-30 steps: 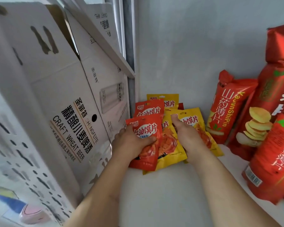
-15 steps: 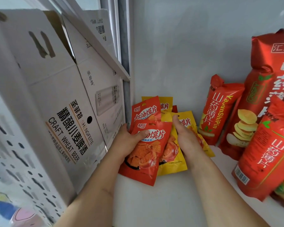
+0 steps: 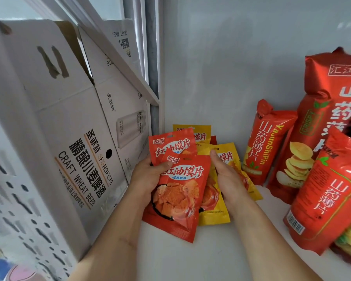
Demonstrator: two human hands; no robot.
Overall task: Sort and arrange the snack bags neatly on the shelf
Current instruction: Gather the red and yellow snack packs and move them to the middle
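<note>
My left hand (image 3: 148, 177) grips a small red snack bag (image 3: 178, 197) by its top left corner, thumb on its front, with a second red bag (image 3: 171, 146) behind it. My right hand (image 3: 226, 177) rests on a pile of small yellow bags (image 3: 215, 216), fingers curled over them beside the red bag. Another yellow bag (image 3: 201, 130) stands at the back against the wall. All lie on the white shelf (image 3: 221, 256), near its back left corner.
Tall red chip bags (image 3: 265, 145) (image 3: 320, 118) (image 3: 330, 201) lean against the wall on the right. White cardboard beer boxes (image 3: 65, 128) fill the neighbouring shelf on the left, past a metal upright (image 3: 154, 57).
My left hand has pulled the front red bag nearer and lower, so its whole face now shows. The right hand stays on the yellow bags. The view has shifted left.
</note>
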